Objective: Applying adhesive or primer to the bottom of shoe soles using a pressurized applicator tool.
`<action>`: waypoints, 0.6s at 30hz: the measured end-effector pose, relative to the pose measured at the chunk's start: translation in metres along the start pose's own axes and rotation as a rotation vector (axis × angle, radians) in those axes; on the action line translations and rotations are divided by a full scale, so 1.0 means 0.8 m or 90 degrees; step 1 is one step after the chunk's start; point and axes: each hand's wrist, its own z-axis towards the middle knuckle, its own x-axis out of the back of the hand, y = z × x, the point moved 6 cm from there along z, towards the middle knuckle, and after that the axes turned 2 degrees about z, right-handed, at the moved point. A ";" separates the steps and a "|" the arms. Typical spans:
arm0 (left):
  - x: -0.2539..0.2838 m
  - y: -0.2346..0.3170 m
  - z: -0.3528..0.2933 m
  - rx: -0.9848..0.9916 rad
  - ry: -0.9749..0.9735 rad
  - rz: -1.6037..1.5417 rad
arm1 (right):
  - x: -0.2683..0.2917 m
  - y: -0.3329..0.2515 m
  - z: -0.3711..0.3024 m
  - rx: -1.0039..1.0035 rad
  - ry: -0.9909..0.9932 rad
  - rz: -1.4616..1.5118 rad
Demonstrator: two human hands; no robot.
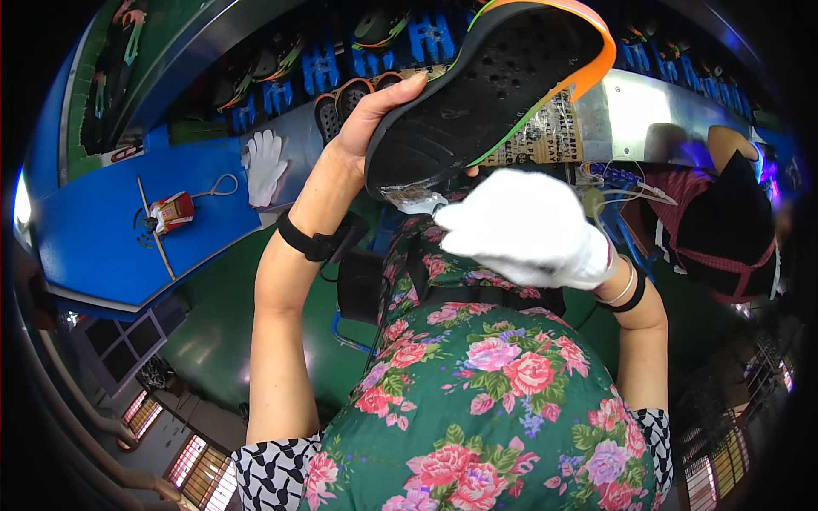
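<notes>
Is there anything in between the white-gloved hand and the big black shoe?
Yes: a pale-tipped tool, maybe a brush, held by the gloved right hand. It sits between that hand and the shoe, by its lower end. Nothing else visible blocks that gap; the left hand holds the shoe's side.

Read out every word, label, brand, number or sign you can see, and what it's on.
I don't copy out printed words, but here is where they stand:
Brown cardboard: dark lettering, partly hidden by the shoe.
Red object on the blue table: pale marks, too small to read.
Shoe: none I can make out.
</notes>
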 end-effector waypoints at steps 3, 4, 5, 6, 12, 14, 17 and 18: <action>0.013 0.008 -0.011 -0.052 0.089 0.035 | 0.008 0.025 0.003 -0.102 0.053 0.137; 0.016 0.005 -0.007 -0.049 0.078 0.038 | 0.004 0.034 -0.002 -0.195 0.055 0.207; 0.018 0.002 -0.005 -0.060 0.067 0.072 | 0.008 0.038 -0.003 -0.261 0.068 0.257; 0.015 -0.004 -0.001 -0.066 0.055 0.106 | 0.020 0.042 -0.006 -0.256 0.120 0.252; 0.005 -0.042 0.002 -0.100 0.080 0.048 | 0.079 0.065 0.015 -0.187 0.204 0.039; -0.002 -0.052 0.009 -0.080 0.081 0.051 | 0.101 0.081 0.013 -0.183 0.269 -0.083; -0.003 -0.065 0.006 -0.050 0.042 0.021 | 0.116 0.085 0.015 -0.135 0.280 -0.191; -0.001 -0.066 0.002 -0.057 0.042 0.025 | 0.095 0.069 0.021 -0.095 0.215 -0.298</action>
